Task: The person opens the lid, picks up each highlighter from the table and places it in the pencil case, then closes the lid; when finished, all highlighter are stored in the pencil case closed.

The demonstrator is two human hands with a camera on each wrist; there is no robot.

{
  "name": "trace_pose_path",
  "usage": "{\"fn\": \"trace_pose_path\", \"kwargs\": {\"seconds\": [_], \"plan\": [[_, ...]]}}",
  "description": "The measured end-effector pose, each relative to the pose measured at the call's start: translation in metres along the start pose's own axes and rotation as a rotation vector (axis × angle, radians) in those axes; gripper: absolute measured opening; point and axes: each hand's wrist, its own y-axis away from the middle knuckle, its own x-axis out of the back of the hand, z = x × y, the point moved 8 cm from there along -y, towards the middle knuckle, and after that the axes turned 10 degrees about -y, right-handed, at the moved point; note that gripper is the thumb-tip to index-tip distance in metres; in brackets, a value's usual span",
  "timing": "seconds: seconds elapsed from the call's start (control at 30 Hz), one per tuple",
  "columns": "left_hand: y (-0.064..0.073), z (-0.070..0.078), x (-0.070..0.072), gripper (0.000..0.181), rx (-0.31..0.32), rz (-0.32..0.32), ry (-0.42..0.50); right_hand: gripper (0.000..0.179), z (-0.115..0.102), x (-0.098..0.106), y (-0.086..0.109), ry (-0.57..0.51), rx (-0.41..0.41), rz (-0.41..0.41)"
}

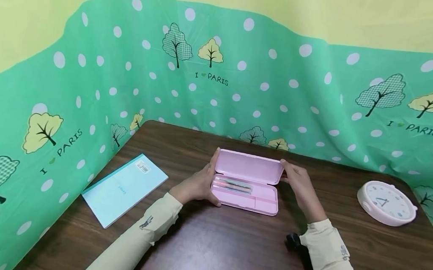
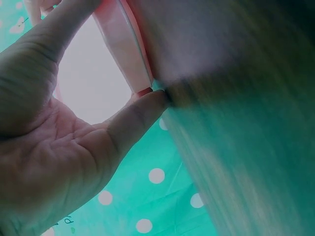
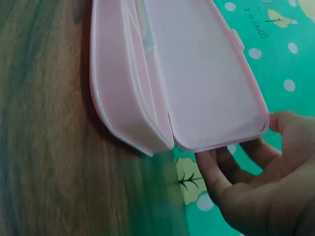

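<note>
A pink pencil case point(image 1: 234, 199) lies on the table with its lid point(image 1: 249, 167) raised and tilted back. Several pens in a clear sleeve point(image 1: 232, 185) rest in its rear compartment; small dividers mark off the front part. My left hand point(image 1: 197, 184) spans the case's left end, thumb at the front corner and fingers up by the lid. In the left wrist view that hand point(image 2: 64, 142) arches around the pink case edge point(image 2: 125, 46). At the lid's right corner, my right hand point(image 1: 303, 186) pinches the edge between thumb and fingers, seen closely in the right wrist view.
A light blue notebook point(image 1: 124, 190) with a barcode label lies at the left of the brown table point(image 1: 211, 245). On the right sits a round pink clock point(image 1: 386, 203). Green polka-dot curtain point(image 1: 220, 93) hangs behind and along both sides.
</note>
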Motion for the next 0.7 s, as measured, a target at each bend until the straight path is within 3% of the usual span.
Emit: {"fn": "trace_pose_path", "kwargs": {"seconds": [0.17, 0.33, 0.4, 0.53, 0.7], "plan": [[0.005, 0.003, 0.005, 0.177, -0.026, 0.027, 0.026, 0.065, -0.003, 0.003, 0.007, 0.047, 0.05, -0.063], [0.023, 0.036, 0.034, 0.159, 0.006, 0.0, 0.091, 0.062, -0.005, 0.007, 0.016, 0.075, 0.114, -0.132], [0.03, 0.048, 0.043, 0.153, 0.057, -0.024, 0.107, 0.059, -0.005, 0.009, 0.02, 0.09, 0.137, -0.154], [0.034, 0.048, 0.045, 0.139, 0.124, -0.057, 0.095, 0.052, -0.006, 0.009, 0.026, 0.103, 0.198, -0.212], [0.034, 0.048, 0.042, 0.126, 0.108, -0.097, 0.087, 0.04, -0.003, 0.009, 0.035, 0.148, 0.282, -0.294]]}}
